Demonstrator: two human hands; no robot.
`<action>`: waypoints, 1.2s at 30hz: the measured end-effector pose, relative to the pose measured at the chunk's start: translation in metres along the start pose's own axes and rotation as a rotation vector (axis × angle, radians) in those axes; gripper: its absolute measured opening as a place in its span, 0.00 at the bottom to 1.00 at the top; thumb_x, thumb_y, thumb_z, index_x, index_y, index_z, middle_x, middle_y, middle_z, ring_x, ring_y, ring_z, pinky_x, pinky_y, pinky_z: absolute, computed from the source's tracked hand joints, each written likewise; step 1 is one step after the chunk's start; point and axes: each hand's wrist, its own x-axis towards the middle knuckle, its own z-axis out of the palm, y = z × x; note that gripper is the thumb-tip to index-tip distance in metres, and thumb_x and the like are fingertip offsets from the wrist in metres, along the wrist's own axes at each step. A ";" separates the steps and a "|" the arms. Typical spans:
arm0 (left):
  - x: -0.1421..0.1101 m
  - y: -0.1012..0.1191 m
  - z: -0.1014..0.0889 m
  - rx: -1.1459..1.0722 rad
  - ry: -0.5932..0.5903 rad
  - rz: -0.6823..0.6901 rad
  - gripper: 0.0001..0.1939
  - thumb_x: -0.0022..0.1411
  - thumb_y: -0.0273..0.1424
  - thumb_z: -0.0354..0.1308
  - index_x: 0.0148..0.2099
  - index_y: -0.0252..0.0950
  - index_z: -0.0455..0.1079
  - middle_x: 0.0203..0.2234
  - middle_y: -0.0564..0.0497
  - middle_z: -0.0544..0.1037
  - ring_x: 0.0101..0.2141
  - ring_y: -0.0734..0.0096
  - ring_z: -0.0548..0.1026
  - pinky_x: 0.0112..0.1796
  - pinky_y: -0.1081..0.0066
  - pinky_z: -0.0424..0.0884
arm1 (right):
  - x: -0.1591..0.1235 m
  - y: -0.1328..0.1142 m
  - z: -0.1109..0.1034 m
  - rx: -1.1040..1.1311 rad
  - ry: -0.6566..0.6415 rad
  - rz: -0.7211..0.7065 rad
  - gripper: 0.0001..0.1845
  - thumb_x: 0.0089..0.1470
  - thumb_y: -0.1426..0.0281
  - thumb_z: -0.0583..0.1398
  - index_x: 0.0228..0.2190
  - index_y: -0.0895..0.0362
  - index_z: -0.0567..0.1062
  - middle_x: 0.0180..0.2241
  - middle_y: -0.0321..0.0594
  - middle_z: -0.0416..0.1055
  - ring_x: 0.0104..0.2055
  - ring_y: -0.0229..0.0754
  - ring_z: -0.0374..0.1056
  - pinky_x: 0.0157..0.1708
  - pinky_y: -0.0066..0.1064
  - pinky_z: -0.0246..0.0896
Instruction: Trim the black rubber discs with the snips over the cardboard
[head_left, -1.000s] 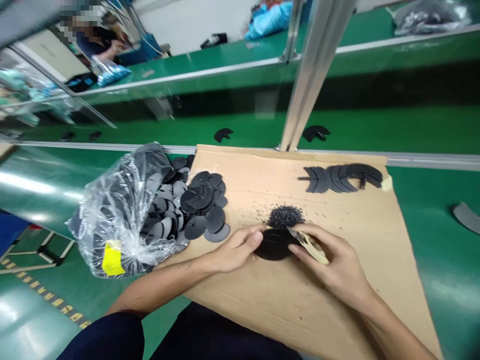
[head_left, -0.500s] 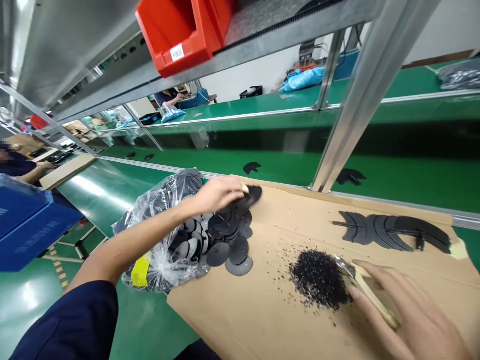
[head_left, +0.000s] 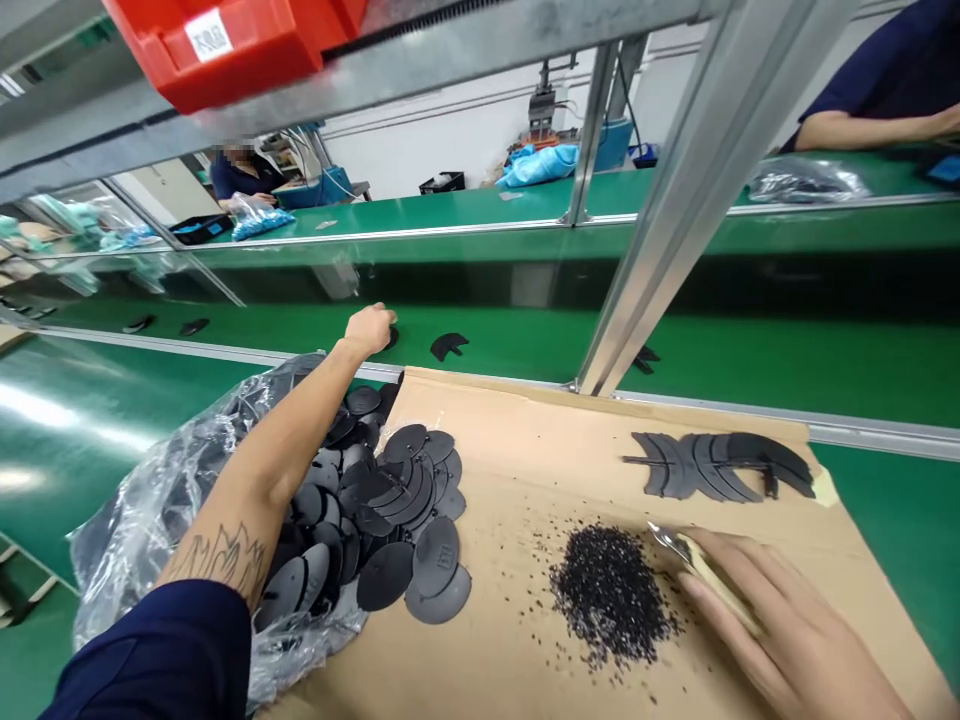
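My left hand [head_left: 369, 328] reaches out over the green belt, its fingers curled around a black plastic part [head_left: 391, 341] that mostly hides beneath them. Cutting nippers [head_left: 718, 585] with cream handles are in my right hand [head_left: 806, 625], low over the cardboard [head_left: 517, 620]. Their metal jaws point at a heap of small black plastic scraps [head_left: 615, 590]. Under my left forearm, round black discs [head_left: 439, 555] spill from a clear plastic bag [head_left: 161, 480] onto the cardboard. Fan-shaped black parts [head_left: 697, 465] overlap in a row beyond my right hand.
Another black part [head_left: 448, 346] lies on the green belt [head_left: 510, 345]. A metal upright [head_left: 660, 200] rises at the cardboard's far edge. Overhead is a red bin [head_left: 247, 50] on a shelf. Co-workers sit across the line, one at upper left [head_left: 244, 180], another at upper right.
My left hand has moved from above the discs out over the belt, carrying a black part. The view has swung right. My right hand keeps the nippers beside the scrap heap.
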 end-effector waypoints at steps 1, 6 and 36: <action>0.003 0.011 0.003 -0.020 -0.003 0.053 0.16 0.64 0.26 0.56 0.53 0.33 0.76 0.54 0.40 0.75 0.53 0.55 0.76 0.55 0.63 0.70 | 0.001 -0.002 -0.001 0.013 -0.006 0.008 0.20 0.65 0.54 0.52 0.48 0.52 0.74 0.40 0.45 0.78 0.39 0.54 0.75 0.39 0.42 0.71; -0.001 0.063 0.011 -0.148 -0.041 0.281 0.16 0.60 0.21 0.57 0.47 0.38 0.78 0.47 0.48 0.80 0.48 0.64 0.78 0.53 0.70 0.71 | 0.001 -0.005 -0.001 0.041 0.020 0.032 0.15 0.64 0.57 0.56 0.46 0.51 0.74 0.39 0.44 0.77 0.38 0.52 0.74 0.38 0.41 0.68; -0.268 0.173 -0.024 -1.138 -0.290 0.738 0.14 0.67 0.40 0.60 0.43 0.32 0.75 0.37 0.45 0.80 0.37 0.68 0.78 0.42 0.71 0.72 | 0.016 -0.106 -0.002 1.067 -0.084 0.479 0.28 0.44 0.46 0.71 0.35 0.55 0.75 0.25 0.34 0.64 0.24 0.37 0.58 0.24 0.31 0.61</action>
